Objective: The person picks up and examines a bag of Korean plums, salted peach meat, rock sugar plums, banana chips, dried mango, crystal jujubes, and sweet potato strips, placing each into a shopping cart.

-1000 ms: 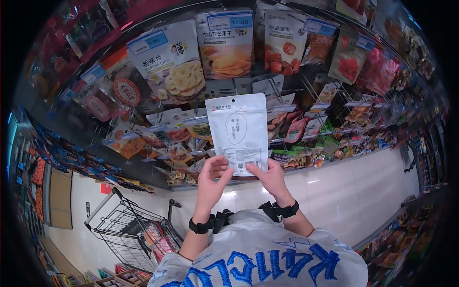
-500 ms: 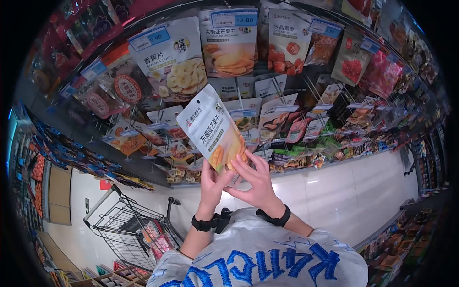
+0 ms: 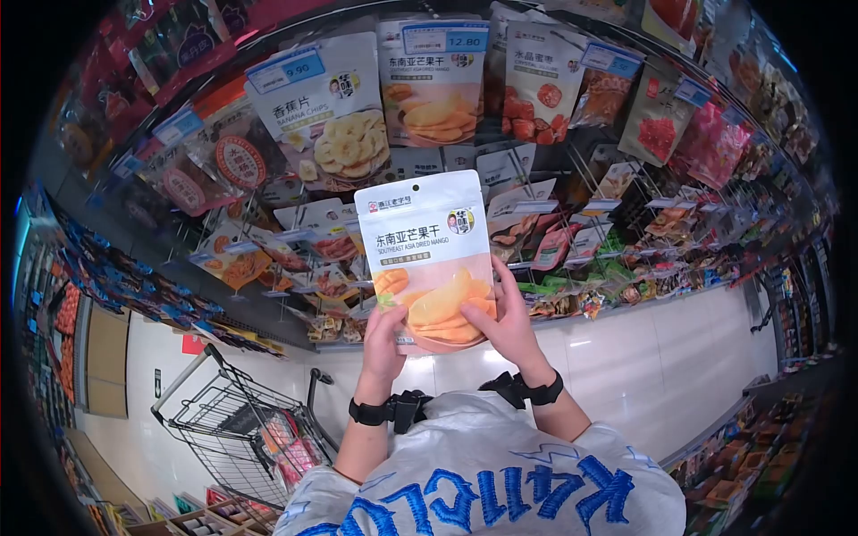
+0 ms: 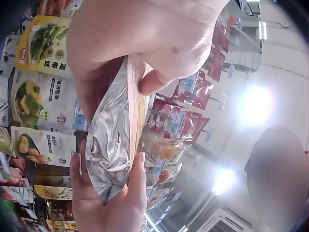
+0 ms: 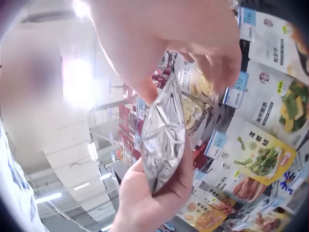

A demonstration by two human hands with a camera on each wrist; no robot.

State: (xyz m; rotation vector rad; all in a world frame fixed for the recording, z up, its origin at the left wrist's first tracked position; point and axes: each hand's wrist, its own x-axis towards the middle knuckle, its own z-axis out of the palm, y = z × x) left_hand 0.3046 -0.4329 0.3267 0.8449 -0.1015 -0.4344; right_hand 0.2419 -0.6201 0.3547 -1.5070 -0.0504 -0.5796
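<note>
Two-handed grip [image 3: 382, 346] [image 3: 514, 329] low on pouch [image 3: 424, 255], upper edge [image 3: 447, 181] clear

Mango pouch [image 3: 431, 246] between left grip [image 3: 382, 348] and right grip [image 3: 515, 329], before hanging snacks [image 3: 332, 121]; cart [image 3: 239, 418] on floor [image 3: 626, 348], left of person [image 3: 500, 460].

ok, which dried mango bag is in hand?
The lower dried mango bag, held by left hand and right hand; upper twin is behind the 12.80 price tag.

The held pouch [image 3: 420, 246] displays "东南亚芒果干 SOUTHEAST ASIA DRIED MANGO". A hanging pouch [image 3: 326, 116] displays "BANANA CHIPS"; its price tag [image 3: 284, 70] indicates 9.90. The adjacent tag [image 3: 444, 38] indicates 12.80; a further tag [image 5: 236, 90], 9.50.
</note>
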